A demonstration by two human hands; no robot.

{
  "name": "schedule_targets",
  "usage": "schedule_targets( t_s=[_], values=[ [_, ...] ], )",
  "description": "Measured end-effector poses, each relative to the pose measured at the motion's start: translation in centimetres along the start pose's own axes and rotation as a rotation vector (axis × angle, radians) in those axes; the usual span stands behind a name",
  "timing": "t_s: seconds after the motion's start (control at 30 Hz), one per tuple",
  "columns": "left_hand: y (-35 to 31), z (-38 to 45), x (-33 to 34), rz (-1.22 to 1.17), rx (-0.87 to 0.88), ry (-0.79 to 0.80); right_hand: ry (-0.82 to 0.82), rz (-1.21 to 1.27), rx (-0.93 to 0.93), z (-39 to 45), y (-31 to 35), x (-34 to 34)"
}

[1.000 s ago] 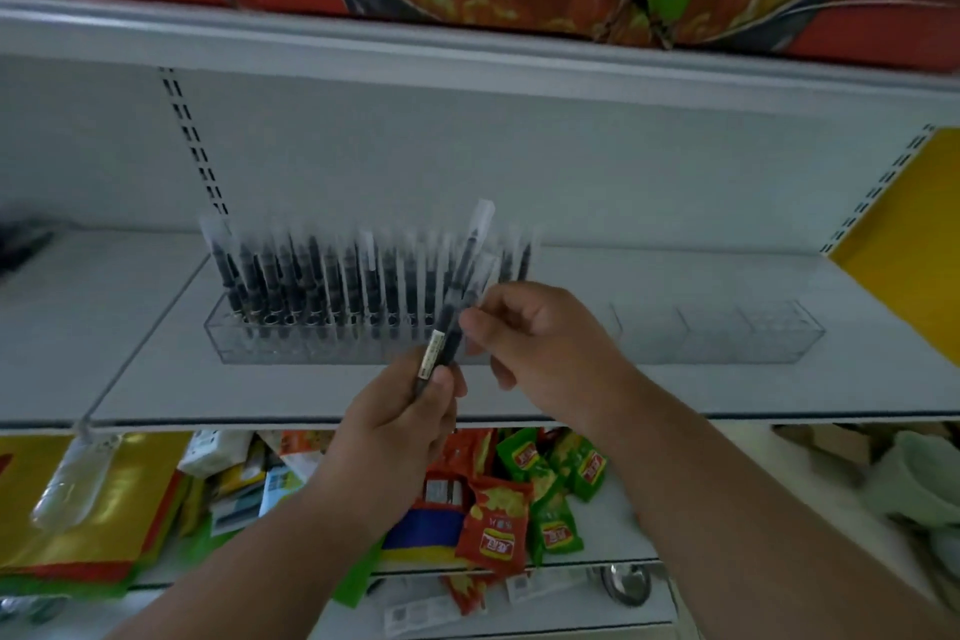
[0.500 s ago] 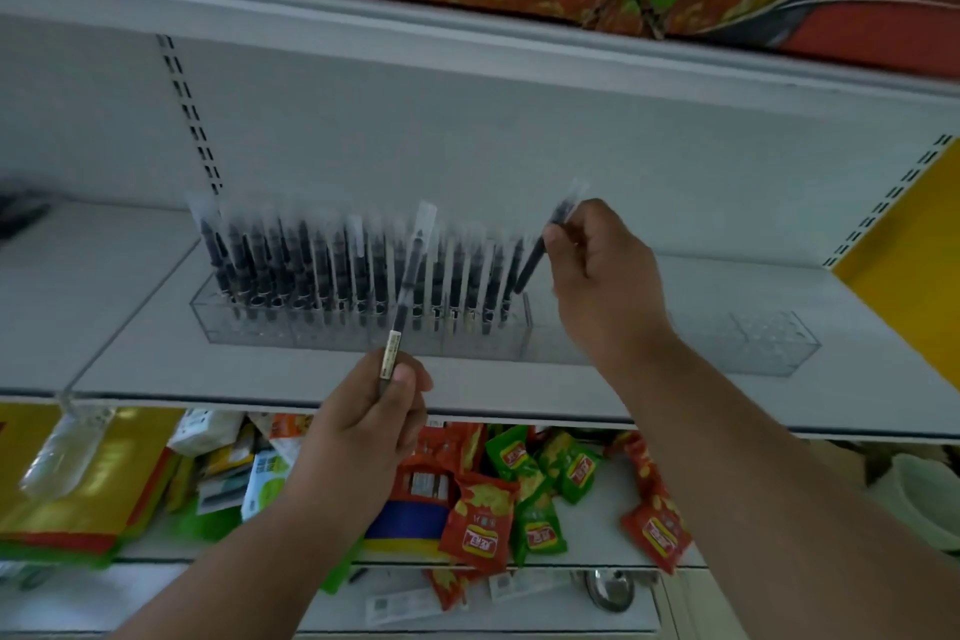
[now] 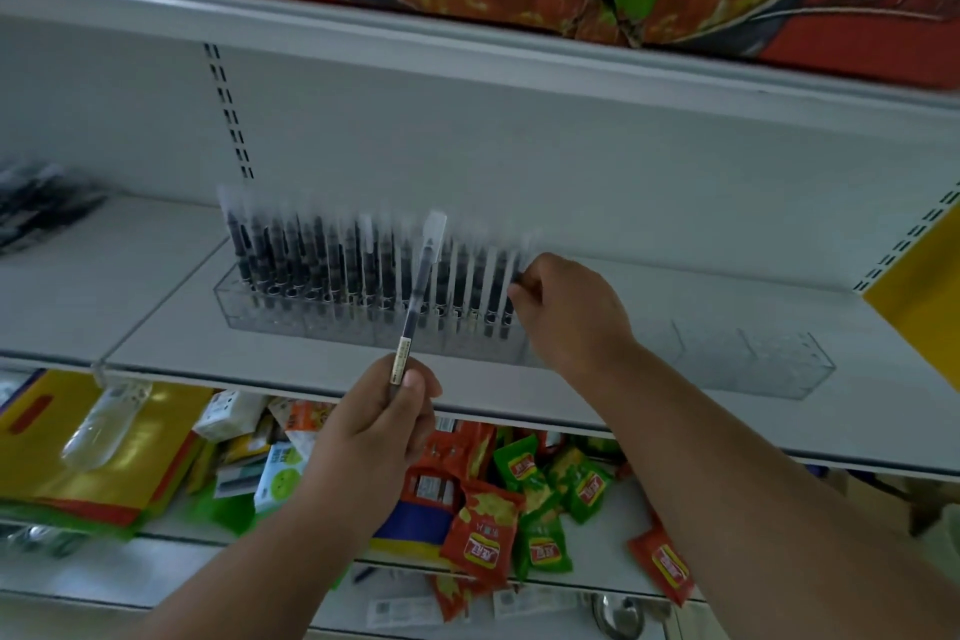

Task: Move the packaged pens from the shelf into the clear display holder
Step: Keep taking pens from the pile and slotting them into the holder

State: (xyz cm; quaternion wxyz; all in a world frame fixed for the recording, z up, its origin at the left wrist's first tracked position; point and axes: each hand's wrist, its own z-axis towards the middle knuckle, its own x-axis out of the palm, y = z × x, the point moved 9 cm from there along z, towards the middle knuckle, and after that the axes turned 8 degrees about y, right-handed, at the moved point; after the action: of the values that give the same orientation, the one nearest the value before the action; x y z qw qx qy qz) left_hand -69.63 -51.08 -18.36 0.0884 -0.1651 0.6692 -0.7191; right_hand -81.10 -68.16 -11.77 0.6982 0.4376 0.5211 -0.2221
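Right hand (image 3: 569,309) pinches a pen (image 3: 514,299) going into the clear holder (image 3: 779,369); left hand (image 3: 382,426) grips another pen (image 3: 415,307). Packed row (image 3: 363,270) looks easy to bump and tip sideways.

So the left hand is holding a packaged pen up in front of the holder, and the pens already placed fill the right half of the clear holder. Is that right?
Not quite. The head view shows the placed pens filling the left half of the clear holder; its right half holds no pens. The rest stands: the left hand holds a packaged pen up in front of the holder.
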Motion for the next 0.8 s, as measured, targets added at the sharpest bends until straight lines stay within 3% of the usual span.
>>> schedule_targets(
  t_s=[0.17, 0.27, 0.43, 0.63, 0.8],
  values=[
    [-0.2, 0.8, 0.2, 0.064, 0.028, 0.022, -0.141, 0.329, -0.105, -2.9, 1.0, -2.5],
    [-0.3, 1.0, 0.6, 0.113, 0.048, 0.076, 0.013, 0.69, -0.186, -3.7, 3.8, -1.1],
    [-0.9, 0.0, 0.1, 0.305, 0.06, 0.176, 0.17, 1.052, -0.102, -3.4, 6.5, 1.2],
    [-1.8, -0.3, -6.0, 0.501, 0.027, 0.077, 0.089, 1.104, -0.132, -2.6, 9.9, 2.2],
    [-4.1, 0.5, -12.9, 0.828, 0.024, -0.152, -0.024, 0.878, -0.224, -1.1, 13.5, 1.8]
  ],
)
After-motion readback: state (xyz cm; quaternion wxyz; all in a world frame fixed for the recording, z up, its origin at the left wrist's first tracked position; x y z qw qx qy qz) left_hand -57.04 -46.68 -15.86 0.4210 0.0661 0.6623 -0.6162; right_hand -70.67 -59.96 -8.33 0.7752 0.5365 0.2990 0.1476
